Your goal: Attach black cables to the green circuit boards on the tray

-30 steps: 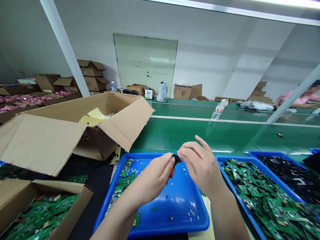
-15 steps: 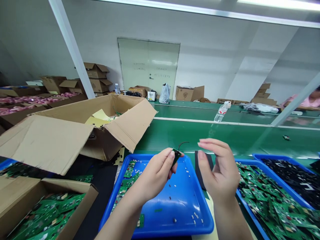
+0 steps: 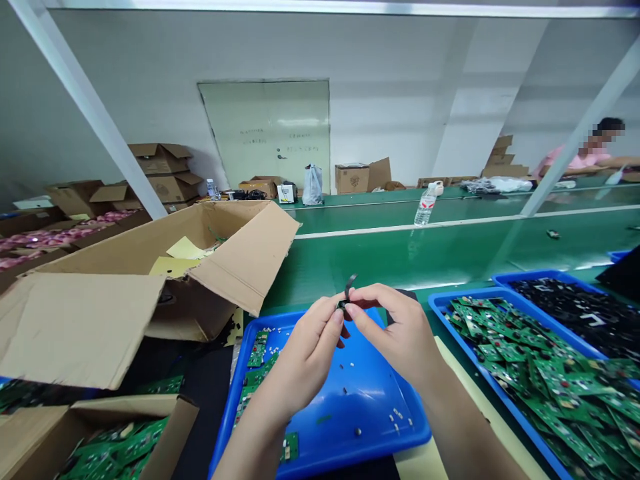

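Observation:
My left hand (image 3: pixel 306 353) pinches a small green circuit board (image 3: pixel 342 305) above a blue tray (image 3: pixel 350 460); most of the board is hidden by the fingers. A thin, dark, curved strip (image 3: pixel 351 285) sticks up from the board's top edge. My right hand (image 3: pixel 400 327) is closed at the base of this strip, thumb and forefinger together on it, against the left fingertips. Below, the tray holds green circuit boards (image 3: pixel 257 349) along its left side and small white pieces (image 3: pixel 395 420) at the lower right.
To the right, one blue tray (image 3: pixel 480 360) is heaped with green circuit boards and another (image 3: pixel 505 279) with black parts. A large open carton (image 3: pixel 240 267) stands at the left, above a smaller box (image 3: pixel 185 417) of boards. Farther back are a water bottle (image 3: pixel 425 205) and a person (image 3: pixel 583 157).
My right hand has moved left from open air and closed on the dark strip at the board. The view has turned slightly right, and more of the person at the back shows.

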Available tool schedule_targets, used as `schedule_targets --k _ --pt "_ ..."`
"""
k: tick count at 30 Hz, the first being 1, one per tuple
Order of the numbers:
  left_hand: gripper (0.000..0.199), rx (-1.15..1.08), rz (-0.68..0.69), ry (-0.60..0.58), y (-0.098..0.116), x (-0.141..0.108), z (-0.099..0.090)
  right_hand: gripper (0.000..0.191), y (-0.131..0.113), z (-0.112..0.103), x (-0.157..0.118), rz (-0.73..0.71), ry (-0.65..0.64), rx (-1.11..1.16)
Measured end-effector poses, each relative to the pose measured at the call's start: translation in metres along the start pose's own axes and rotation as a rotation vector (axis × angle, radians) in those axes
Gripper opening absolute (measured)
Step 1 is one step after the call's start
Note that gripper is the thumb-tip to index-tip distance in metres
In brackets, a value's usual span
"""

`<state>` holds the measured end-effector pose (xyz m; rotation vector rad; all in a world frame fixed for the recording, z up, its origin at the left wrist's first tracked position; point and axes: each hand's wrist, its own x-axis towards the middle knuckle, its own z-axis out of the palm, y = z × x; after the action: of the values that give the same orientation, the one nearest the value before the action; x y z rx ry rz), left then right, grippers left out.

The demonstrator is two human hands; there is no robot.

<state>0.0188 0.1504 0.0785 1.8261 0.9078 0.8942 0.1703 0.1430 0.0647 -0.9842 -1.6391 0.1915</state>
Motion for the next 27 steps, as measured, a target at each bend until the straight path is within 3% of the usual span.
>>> schedule_targets --k 9,17,22,27 --pt "0.035 0.097 0.035 -0.080 -0.003 0.002 -0.005 0.010 -0.003 -0.003 0.004 0.151 -0.050 0.101" --pt "0.032 0.028 0.084 0.058 -0.014 0.004 -0.007 0.007 -0.003 -0.006 0.004 0.327 -0.118 0.375" --pt "0.028 0.048 0.200 0.122 -0.016 0.004 -0.006 0.006 -0.001 -0.005 0.004 0.276 -0.103 0.439" --pt "0.028 0.057 0.265 0.186 -0.018 0.005 -0.003 0.006 0.000 -0.005 0.002 0.101 -0.066 0.363"
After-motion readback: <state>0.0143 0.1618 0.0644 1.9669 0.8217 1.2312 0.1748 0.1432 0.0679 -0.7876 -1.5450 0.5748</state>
